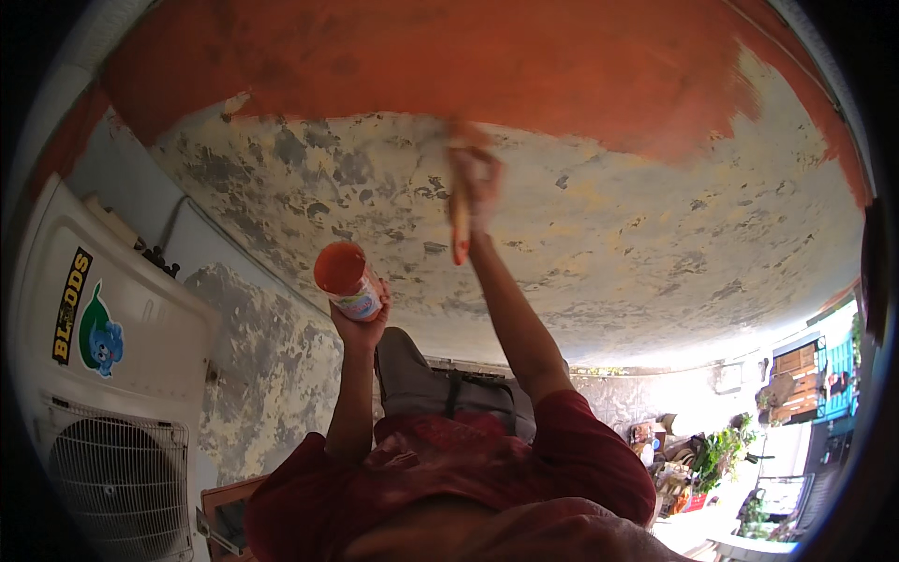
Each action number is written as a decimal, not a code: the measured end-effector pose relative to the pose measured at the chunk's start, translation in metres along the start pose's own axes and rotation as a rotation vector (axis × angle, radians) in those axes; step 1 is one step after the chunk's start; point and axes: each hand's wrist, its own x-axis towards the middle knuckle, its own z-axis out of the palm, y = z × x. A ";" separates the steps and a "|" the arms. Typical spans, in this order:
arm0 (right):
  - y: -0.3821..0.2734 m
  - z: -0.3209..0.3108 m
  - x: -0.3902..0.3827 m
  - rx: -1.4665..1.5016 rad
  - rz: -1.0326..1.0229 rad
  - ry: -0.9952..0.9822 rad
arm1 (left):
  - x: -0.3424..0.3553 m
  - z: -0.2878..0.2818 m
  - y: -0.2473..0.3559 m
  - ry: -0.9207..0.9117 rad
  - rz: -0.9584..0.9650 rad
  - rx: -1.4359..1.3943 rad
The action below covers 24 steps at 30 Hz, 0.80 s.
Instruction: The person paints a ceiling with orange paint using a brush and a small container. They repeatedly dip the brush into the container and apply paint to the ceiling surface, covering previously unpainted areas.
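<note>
My left hand [364, 327] is wrapped round a paint cup [356, 286] with a coloured label, held at about waist height. Orange-red paint coats the inside of the cup. Blurred by motion, my right hand [482, 180] grips a paintbrush [460, 211] by its long handle, which has an orange-red smear at its lower end. The bristles meet the wall [581, 225] at the lower edge of the orange-red paint [468, 66]. Below that edge the wall is pale, with patches of peeling grey and yellow.
An outdoor air-conditioner unit [122, 375] with stickers and a round fan grille stands close on my left. Beside it is a peeling side wall [262, 365]. Far right, green plants [721, 454], mixed clutter and a wooden crate [794, 379] stand in bright light.
</note>
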 end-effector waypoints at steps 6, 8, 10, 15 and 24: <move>-0.028 0.001 0.037 0.329 -0.173 -0.198 | -0.016 -0.001 0.029 0.025 0.080 -0.048; -0.003 -0.042 0.057 0.614 0.323 -0.019 | -0.016 -0.004 0.029 0.019 0.072 -0.066; 0.034 -0.112 0.084 0.396 0.184 0.148 | -0.019 -0.005 0.032 0.040 0.101 -0.035; 0.093 -0.272 0.108 -0.003 0.121 0.659 | 0.000 -0.024 0.023 -0.186 -0.034 -0.036; -0.006 -0.221 0.016 0.209 0.745 -0.261 | 0.006 -0.008 -0.042 -0.073 -0.117 0.004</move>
